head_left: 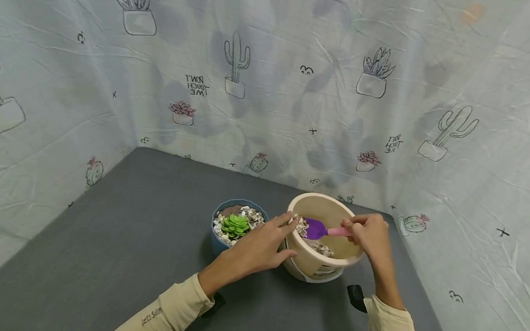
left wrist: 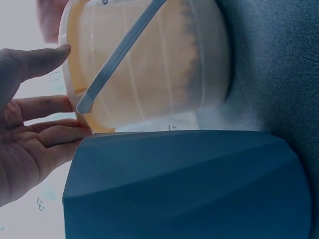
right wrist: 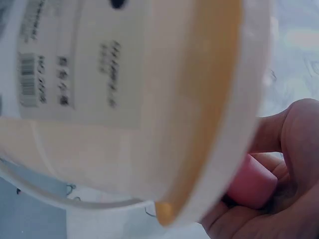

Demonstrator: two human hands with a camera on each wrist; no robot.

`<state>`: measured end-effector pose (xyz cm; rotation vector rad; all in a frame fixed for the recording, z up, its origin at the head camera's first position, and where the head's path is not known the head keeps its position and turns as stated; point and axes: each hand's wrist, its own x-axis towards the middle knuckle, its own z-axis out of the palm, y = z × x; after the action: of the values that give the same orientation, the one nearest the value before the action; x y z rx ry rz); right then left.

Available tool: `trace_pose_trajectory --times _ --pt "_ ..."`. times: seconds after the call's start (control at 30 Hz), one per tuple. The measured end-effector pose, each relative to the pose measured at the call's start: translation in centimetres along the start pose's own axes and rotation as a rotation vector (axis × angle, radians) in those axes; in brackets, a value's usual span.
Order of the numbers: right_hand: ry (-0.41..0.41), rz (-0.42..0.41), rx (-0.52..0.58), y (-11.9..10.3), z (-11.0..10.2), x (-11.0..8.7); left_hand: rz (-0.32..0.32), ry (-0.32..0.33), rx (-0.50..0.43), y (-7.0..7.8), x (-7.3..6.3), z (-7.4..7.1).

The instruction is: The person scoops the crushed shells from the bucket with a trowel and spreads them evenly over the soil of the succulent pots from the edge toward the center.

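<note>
My right hand [head_left: 371, 236] grips the pink handle [head_left: 339, 231] of a small shovel inside a cream bucket [head_left: 302, 258]. Pale pebbles [head_left: 301, 227] lie by the purple shovel blade [head_left: 315, 229] at the bucket's left inner wall, with more loose stones on its floor. In the right wrist view the handle end [right wrist: 254, 184] sticks out of the curled fingers beside the bucket's rim. My left hand [head_left: 261, 243] touches the bucket's left rim with extended fingers and thumb [left wrist: 47, 59]. Just left of it stands a blue faceted pot [left wrist: 189, 184] holding a green succulent [head_left: 236, 226] among white stones.
Both pots stand on a dark grey table [head_left: 121, 248]. Behind and beside it hangs a pale cloth [head_left: 277, 101] printed with cacti. The bucket's thin carrying handle [left wrist: 122, 55] hangs across its side, and a printed label [right wrist: 79, 74] faces the right wrist.
</note>
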<state>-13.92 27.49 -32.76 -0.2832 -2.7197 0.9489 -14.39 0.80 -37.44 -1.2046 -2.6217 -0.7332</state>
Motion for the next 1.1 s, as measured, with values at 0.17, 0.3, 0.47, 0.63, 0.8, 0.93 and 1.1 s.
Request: trace_pose_trajectory --times 0.17,0.3,0.47,0.63,0.8,0.93,1.1 --pt "0.022 0.042 0.055 0.4 -1.1 -0.2 -0.003 0.001 -0.012 -0.1 -0.1 -0.1" --pt "0.011 0.081 0.135 1.1 -1.7 -0.3 -0.001 0.008 -0.032 -0.1 -0.3 -0.1" --pt "0.012 0.119 0.208 2.1 -3.0 -0.7 0.009 0.006 -0.045 -0.1 -0.3 -0.2" --pt "-0.001 0.111 0.246 2.2 -4.3 -1.2 0.005 -0.006 -0.104 -0.5 -0.3 -0.3" --pt "0.013 0.075 0.257 1.3 -5.4 -1.6 -0.035 -0.029 -0.18 -1.2 -0.3 -0.9" --pt "0.01 0.057 0.294 0.0 -5.8 -1.6 -0.097 -0.004 -0.187 -2.2 -0.7 -2.0" --pt "-0.005 0.02 0.357 -2.5 -5.3 -1.7 -0.184 -0.041 -0.151 -4.7 -1.6 -4.7"
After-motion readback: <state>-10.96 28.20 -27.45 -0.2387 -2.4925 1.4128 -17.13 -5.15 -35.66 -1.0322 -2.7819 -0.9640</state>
